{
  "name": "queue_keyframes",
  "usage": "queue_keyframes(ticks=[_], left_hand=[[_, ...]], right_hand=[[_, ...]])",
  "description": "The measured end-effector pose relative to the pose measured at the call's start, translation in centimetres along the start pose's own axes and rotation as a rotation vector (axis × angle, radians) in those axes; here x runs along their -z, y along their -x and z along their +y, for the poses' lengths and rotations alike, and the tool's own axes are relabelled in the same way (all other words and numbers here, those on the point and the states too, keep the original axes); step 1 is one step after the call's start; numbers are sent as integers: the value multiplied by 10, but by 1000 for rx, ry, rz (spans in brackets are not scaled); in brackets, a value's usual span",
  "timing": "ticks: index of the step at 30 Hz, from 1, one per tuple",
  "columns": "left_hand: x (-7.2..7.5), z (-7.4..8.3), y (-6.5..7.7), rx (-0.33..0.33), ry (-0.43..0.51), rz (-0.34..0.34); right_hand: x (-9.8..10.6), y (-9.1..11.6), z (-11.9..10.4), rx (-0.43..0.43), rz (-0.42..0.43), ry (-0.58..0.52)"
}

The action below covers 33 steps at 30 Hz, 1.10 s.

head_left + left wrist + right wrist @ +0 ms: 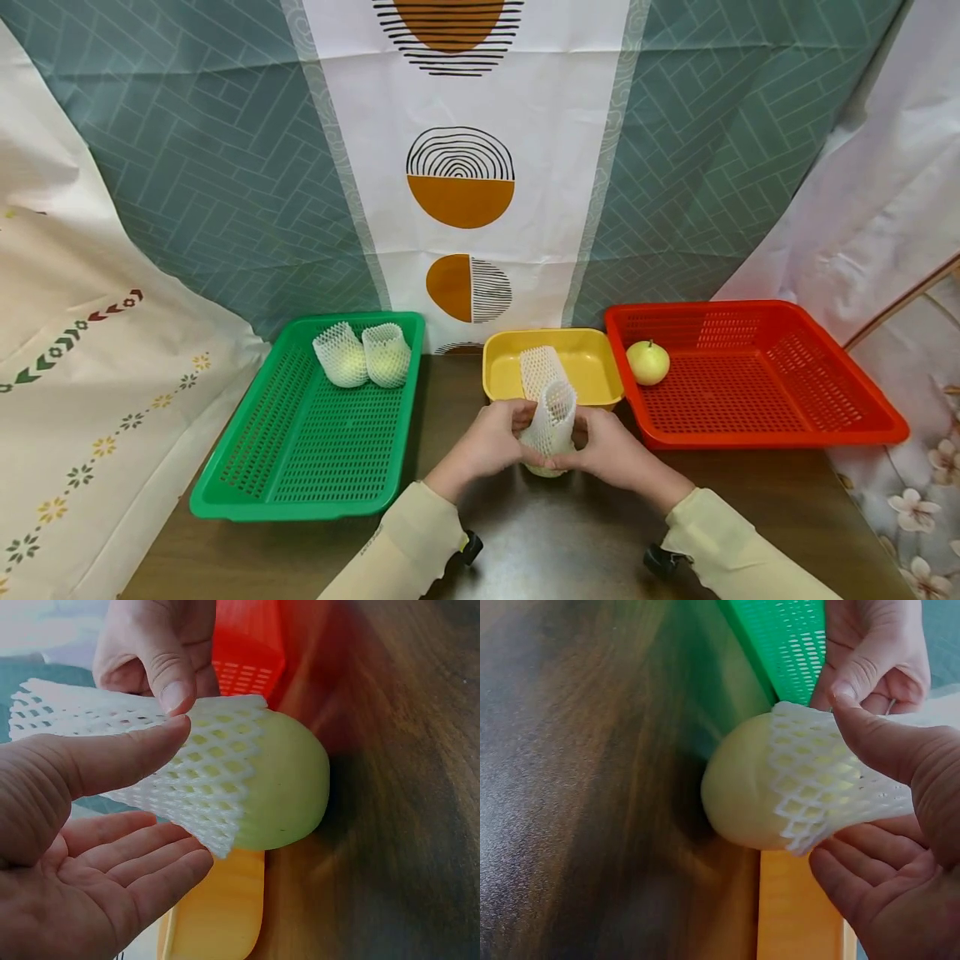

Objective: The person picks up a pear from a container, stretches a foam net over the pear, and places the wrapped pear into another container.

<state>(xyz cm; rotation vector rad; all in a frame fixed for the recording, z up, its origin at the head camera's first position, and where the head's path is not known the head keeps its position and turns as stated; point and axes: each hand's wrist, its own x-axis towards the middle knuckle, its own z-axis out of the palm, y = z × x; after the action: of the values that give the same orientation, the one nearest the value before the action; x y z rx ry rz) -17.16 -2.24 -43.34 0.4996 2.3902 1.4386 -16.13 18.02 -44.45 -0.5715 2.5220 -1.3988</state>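
Observation:
A white foam fruit net (552,421) stands upright over a round pale yellow-green fruit (294,784), covering its upper part. The fruit's bare lower end sits close over the table. My left hand (489,440) holds the net from the left, thumb in front and fingers behind. From the right, my right hand (613,450) holds it the same way, and the two thumbs nearly meet at the front. Above the fruit, the net's narrow upper end stands open. Just behind, another foam net (538,367) lies in a yellow bin (592,354).
To the left is a green basket (300,510) with two netted fruits (350,365) at its back. A red basket (765,440) at the right contains one bare yellow-green fruit (648,362). Patterned curtain (495,108) hangs behind the dark wooden table (555,550).

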Motion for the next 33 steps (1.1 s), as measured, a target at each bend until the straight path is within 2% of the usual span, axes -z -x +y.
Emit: queue_keyframes(ticks=[5,9,18,24,33], left_hand=[[-2,-2,1,-7,-11,-20],[-4,-5,2,-6,-36,-26],[-7,-12,2,-38,-133,3],[-9,-16,0,-21,-187,11],[-11,-21,-1,16,-198,14]], right_hand=[[-3,0,1,-1,3,25],[-6,-1,2,8,5,90],[-11,-4,4,-15,19,173],[-11,-4,5,-46,20,186],[-15,-3,17,-71,24,165]])
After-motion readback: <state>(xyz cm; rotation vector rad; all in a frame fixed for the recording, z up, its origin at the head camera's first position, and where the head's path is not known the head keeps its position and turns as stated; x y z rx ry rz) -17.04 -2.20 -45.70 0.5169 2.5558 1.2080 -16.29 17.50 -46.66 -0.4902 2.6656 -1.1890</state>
